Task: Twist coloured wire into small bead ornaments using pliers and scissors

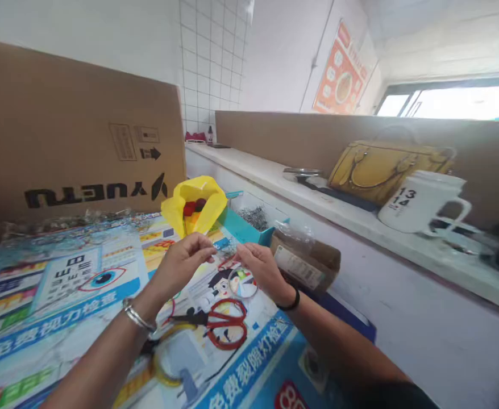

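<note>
Above a printed poster [62, 301] that covers the table, my left hand [181, 264] and my right hand [260, 270] are raised close together. Both pinch with closed fingers at something small and thin between them; I cannot make out what it is. A clear ring or roll of tape [243, 283] lies just below my right hand. Red-handled scissors [221, 322] rest on the poster under my wrists. A yellow plastic bag [196, 204] with red and orange pieces inside sits just beyond the hands.
A teal box [249, 218] of small metal parts stands past the bag, a brown packet [307, 258] beside it. A large cardboard sheet [74, 136] leans at the back left. On the right ledge sit a yellow handbag [386, 167] and a white mug [420, 201].
</note>
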### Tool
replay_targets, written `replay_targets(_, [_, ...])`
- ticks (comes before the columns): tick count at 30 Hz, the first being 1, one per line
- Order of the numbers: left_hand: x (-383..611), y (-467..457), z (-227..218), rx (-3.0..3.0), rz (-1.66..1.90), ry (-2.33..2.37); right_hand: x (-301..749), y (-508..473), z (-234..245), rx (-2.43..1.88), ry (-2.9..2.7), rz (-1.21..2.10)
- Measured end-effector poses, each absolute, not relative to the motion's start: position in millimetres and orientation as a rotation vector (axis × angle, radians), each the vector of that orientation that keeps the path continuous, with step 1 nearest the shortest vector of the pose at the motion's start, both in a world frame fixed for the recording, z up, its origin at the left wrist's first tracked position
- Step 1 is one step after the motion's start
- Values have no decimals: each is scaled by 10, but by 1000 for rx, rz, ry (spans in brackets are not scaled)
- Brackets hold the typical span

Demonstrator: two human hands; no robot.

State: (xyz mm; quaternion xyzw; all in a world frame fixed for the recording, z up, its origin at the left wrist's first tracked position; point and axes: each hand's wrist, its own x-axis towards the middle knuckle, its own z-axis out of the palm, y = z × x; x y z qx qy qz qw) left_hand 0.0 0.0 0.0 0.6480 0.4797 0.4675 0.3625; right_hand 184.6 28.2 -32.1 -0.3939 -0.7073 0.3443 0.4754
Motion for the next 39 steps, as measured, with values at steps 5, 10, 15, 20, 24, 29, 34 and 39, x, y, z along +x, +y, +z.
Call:
replay_targets(5, [-22,29,-15,1638,1225,1194,1832,260,-308,-963,-1715,879])
replay_targets(10, [33,26,-74,1449,1270,1026,1803,260,-411,-912,-1722,984])
replay_targets(15, [77,16,-119,1290,1341,882,1750,262,-521,-817,-1634,1260])
replay_targets(20, [12,-14,-108,1284,1418,959,1788,277,-502,-668,-1472,1402])
replay_targets(24, [-117,-142,-93,1260,1431,985,1806,274,-508,-551,-1549,1575])
replay_targets(29, [-316,-409,-82,1087,1488,876,1676,180,-565,-481,-1601,1856])
replay_targets(34, [-526,-685,-173,1085,1406,856,1463,82,-493,-536,-1720,1838])
replay_targets(39, [-737,-843,-340,1246,1293,1097,1103,4,-380,-599,-1907,1719])
